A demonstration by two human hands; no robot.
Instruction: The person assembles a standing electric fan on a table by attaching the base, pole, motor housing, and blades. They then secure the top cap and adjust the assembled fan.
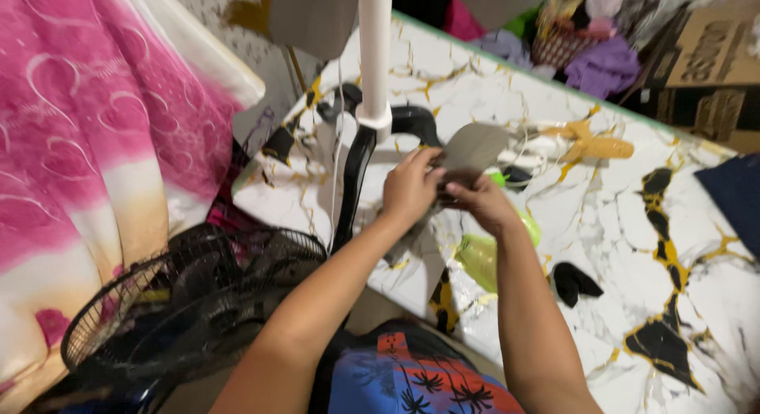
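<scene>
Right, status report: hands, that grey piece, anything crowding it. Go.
Left hand and right hand both gripping the grey piece above the marble-pattern table. White pole close on the left, green object underneath.

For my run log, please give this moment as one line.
left hand: holds grey piece | right hand: pinches same piece | surface: marble-pattern table | nearby: black fan, green object

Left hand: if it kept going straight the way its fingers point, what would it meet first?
The left hand points up and right, fingers already on the grey piece that both hands hold. Past that, probably the yellow-handled tool on the marble table, though depth is unclear.
</scene>
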